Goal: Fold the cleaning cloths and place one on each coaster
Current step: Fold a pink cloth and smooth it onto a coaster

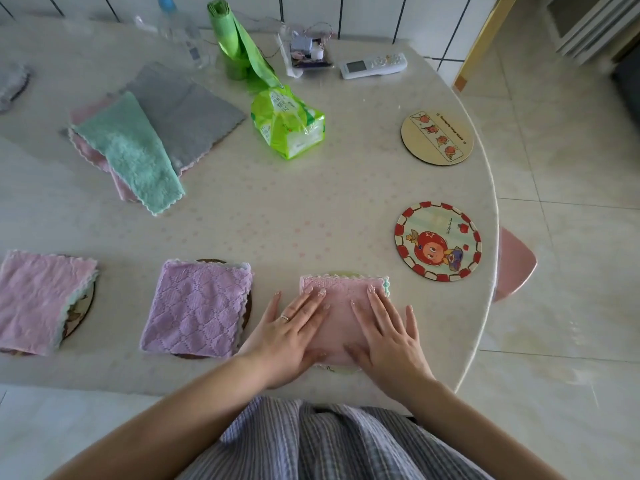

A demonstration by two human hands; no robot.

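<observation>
A folded pink cloth [341, 296] lies on a coaster near the table's front edge; only slivers of that coaster [343, 273] show. My left hand [292, 336] and my right hand [386, 336] press flat on this cloth, fingers spread. To the left, a folded purple cloth [197, 308] covers a dark coaster [246, 313], and a folded pink cloth [38, 299] covers another coaster [81, 315]. Two bare round coasters sit at the right: one with a red cartoon [438, 241], one tan [437, 137]. Unfolded teal [133, 152], grey [187, 112] and pink cloths are piled at the back left.
A green tissue pack [289, 123], a green bag roll [235, 39], a clear bottle [180, 32], a white remote [373, 65] and a small packet stand at the back. The table's curved edge [486, 271] runs down the right, with a pink stool [516, 265] beyond it.
</observation>
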